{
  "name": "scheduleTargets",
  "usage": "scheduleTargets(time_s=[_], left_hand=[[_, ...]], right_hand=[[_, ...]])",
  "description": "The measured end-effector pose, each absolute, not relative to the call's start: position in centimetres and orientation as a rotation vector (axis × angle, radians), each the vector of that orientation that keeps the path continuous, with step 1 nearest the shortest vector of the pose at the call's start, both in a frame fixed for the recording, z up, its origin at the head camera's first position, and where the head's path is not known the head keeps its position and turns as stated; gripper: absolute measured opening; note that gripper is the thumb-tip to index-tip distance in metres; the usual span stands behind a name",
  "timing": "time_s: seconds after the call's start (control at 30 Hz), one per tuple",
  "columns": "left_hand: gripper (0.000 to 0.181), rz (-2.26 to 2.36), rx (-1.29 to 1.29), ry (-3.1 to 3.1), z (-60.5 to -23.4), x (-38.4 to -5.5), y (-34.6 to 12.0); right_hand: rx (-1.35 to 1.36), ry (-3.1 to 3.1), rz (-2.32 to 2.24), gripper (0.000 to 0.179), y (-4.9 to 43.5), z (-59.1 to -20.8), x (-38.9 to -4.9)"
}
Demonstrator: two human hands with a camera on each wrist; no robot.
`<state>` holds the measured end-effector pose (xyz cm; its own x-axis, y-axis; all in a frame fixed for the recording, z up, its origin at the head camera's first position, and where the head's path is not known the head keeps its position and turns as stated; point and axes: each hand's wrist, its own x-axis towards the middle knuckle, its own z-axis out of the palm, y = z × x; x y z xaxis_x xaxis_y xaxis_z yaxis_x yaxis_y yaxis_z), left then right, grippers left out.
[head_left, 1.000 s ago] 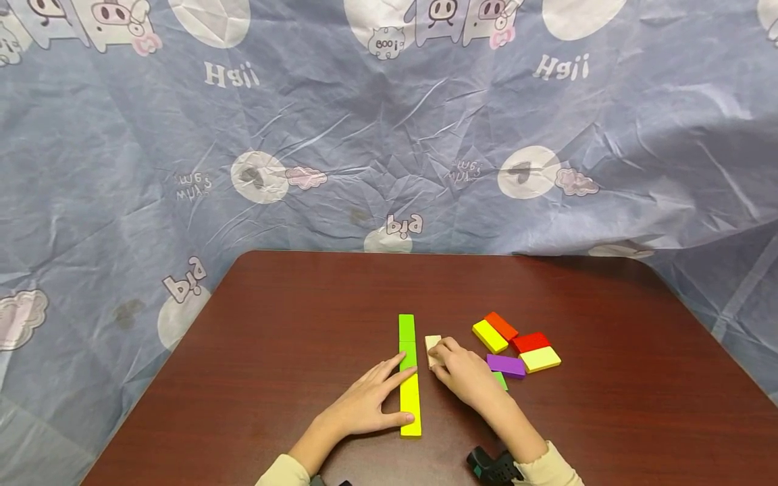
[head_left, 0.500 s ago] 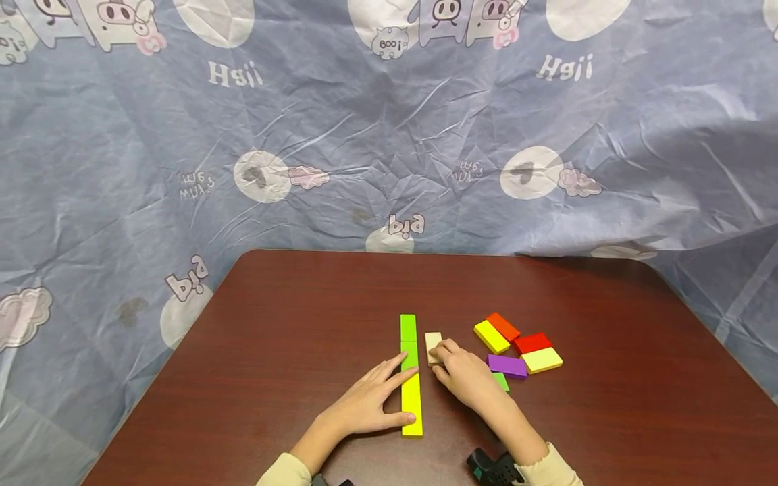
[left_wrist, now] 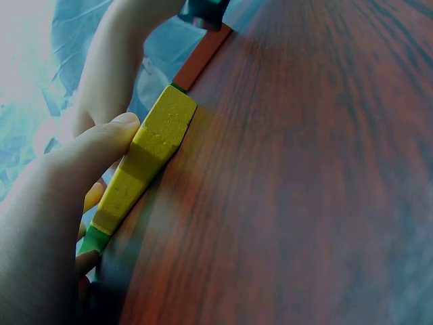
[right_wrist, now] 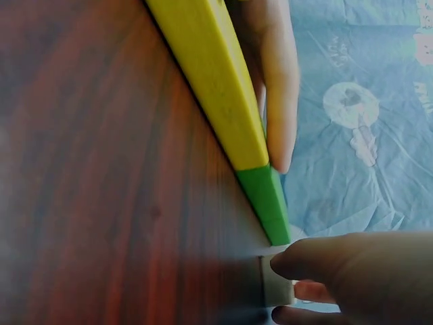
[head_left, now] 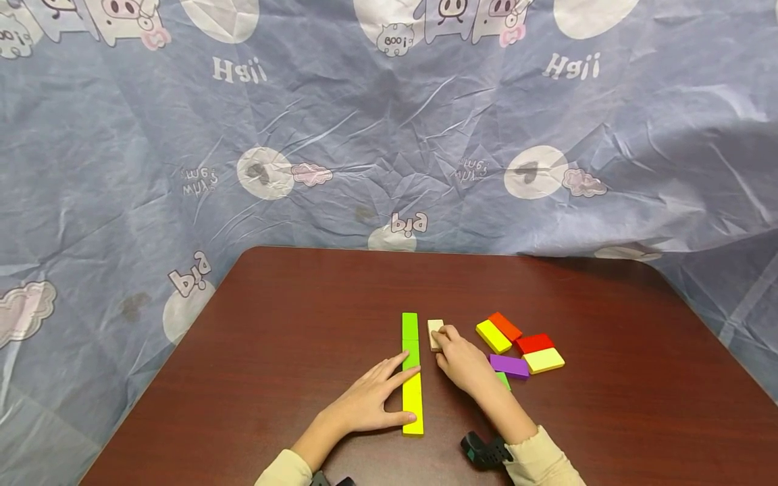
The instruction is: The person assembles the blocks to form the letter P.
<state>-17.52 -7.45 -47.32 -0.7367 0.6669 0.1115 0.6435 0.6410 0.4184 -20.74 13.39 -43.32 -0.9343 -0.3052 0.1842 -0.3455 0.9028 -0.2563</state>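
A straight row of blocks runs away from me: a yellow block [head_left: 412,395] at the near end, then a green block [head_left: 411,352] and another green block [head_left: 410,325]. My left hand [head_left: 367,398] lies over this row from the left with spread, fairly straight fingers touching it. In the left wrist view its thumb [left_wrist: 111,139] is against the yellow block. Just right of the row, a cream block [head_left: 434,327] lies parallel to it with a narrow gap. My right hand [head_left: 463,361] pinches that block between thumb and fingers; its near part is covered.
Loose blocks lie right of my right hand: an orange block [head_left: 505,327] beside a yellow one [head_left: 494,337], a red block [head_left: 535,343] beside a pale yellow one [head_left: 543,360], and a purple block [head_left: 509,366] by a partly hidden green one [head_left: 502,380]. A patterned cloth [head_left: 340,121] hangs behind the table.
My right hand has slid the cream block away from me, up alongside the row toward its far end. The left hand stays on the row, and the head view has shifted slightly.
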Motion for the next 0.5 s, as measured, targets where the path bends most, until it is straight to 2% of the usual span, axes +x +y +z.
scheduleTargets(time_s=[0.2,0.5], left_hand=[[0.071,0.682,1.119,2.792,-47.4,-17.6,-7.4],[0.071,0.684,1.121,2.788,-47.3,-17.7,-7.5]], right_hand=[[0.472,-2.947,0.429,0.041,13.4,-43.7,-22.7],[0.47,-2.981,0.453,0.038,12.7,-43.7,-25.8]])
